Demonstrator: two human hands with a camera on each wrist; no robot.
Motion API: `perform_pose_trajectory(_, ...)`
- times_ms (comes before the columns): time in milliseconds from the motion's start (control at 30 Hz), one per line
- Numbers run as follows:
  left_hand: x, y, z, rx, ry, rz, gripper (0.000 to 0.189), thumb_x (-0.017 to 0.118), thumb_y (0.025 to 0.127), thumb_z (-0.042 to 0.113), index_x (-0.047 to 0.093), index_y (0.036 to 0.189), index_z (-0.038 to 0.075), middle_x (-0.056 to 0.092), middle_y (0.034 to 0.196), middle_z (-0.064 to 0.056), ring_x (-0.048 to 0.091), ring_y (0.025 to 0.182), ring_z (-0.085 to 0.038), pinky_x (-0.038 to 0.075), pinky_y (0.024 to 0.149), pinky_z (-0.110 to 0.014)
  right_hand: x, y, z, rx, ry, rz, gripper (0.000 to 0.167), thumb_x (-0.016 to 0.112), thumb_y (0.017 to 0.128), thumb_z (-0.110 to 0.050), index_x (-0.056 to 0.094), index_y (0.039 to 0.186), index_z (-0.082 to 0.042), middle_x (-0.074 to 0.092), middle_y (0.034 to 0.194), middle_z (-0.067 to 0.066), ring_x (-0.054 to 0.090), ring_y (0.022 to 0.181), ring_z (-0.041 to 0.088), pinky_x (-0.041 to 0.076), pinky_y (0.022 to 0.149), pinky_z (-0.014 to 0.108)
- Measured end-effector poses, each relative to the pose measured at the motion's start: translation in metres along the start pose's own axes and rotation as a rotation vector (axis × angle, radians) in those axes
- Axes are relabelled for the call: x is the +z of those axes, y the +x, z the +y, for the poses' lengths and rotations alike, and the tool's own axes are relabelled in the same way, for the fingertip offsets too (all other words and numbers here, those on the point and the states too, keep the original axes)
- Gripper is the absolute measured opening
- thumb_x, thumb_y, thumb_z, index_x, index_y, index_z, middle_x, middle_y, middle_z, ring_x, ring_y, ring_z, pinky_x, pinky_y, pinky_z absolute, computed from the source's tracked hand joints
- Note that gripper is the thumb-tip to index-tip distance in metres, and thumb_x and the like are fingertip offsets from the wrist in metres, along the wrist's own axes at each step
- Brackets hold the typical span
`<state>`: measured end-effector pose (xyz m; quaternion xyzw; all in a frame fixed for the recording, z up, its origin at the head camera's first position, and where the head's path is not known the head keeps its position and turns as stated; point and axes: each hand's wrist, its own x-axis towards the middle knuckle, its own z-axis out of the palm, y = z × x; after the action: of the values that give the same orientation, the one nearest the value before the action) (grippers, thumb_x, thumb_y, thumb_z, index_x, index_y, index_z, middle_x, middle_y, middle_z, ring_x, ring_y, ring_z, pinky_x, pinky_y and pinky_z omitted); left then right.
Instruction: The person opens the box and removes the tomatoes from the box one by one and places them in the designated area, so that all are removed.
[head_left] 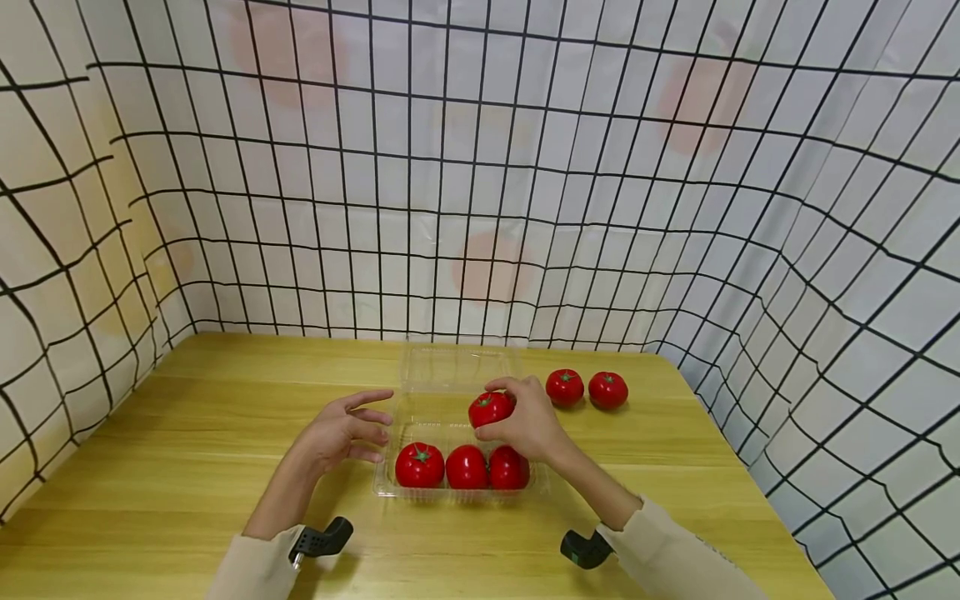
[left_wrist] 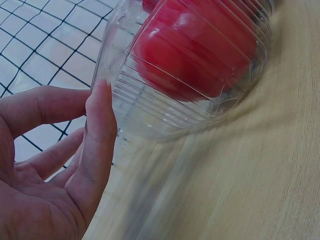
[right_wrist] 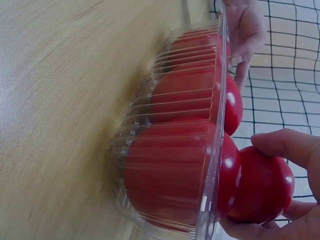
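My right hand (head_left: 532, 420) grips a red tomato (head_left: 490, 409) above the back half of a clear plastic clamshell box (head_left: 386, 479). Along the box's front row sit three tomatoes: one at the left (head_left: 420, 466), one in the middle (head_left: 467, 467) and one at the right (head_left: 509, 468). The right wrist view shows the held tomato (right_wrist: 264, 185) between thumb and fingers, just past the box rim. At the box's left side is my left hand (head_left: 347, 432), fingers loosely bent, holding nothing; in the left wrist view its fingertips (left_wrist: 102, 95) are close to the clear wall.
Two more tomatoes, one nearer the box (head_left: 565, 388) and one farther right (head_left: 608, 390), lie on the wooden table (head_left: 247, 400). The box's clear lid (head_left: 461, 368) lies folded back behind it. A white curtain with a black grid (head_left: 480, 183) surrounds the table's back and sides.
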<state>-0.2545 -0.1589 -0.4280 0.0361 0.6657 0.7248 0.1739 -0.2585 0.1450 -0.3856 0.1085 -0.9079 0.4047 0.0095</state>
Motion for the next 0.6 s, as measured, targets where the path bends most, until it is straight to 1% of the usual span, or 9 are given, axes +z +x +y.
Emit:
perform_pose_trajectory(233,-0.0001,0.0002,0.0,0.0,0.005,0.005,0.076,0.064,0.087,-0.008,0.034,0.156,0.002,0.06,0.121,-0.019,0.068,0.079,-0.018,0.064,0.065,-0.034,0.0003,-0.0008,-0.0024,0.031,-0.001,0.003,0.065,0.092,0.068,-0.017,0.067,0.129,-0.014,0.048,0.119,0.018,0.058,0.108,0.033,0.061,0.086,0.051)
perform_pose_trajectory(433,-0.0008,0.0008,-0.0008,0.0,0.004,0.0,0.076,0.065,0.087,-0.008,0.034,0.156,0.002,0.059,0.121,-0.02,0.068,0.08,-0.018,0.064,0.065,-0.035,0.0,-0.0012,-0.0021,0.043,0.015,0.003,0.062,0.092,0.068,-0.017,0.068,0.126,-0.013,0.048,0.12,0.018,0.058,0.109,0.035,0.061,0.085,0.052)
perform_pose_trajectory(600,-0.0011,0.001,-0.0013,0.001,0.007,0.002,0.076,0.064,0.087,-0.008,0.034,0.156,0.002,0.06,0.121,-0.019,0.068,0.079,-0.018,0.064,0.066,-0.035,-0.0011,-0.0015,0.0001,0.005,0.043,0.003,0.061,0.091,0.069,-0.015,0.065,0.125,-0.012,0.055,0.122,0.018,0.061,0.108,0.033,0.062,0.083,0.049)
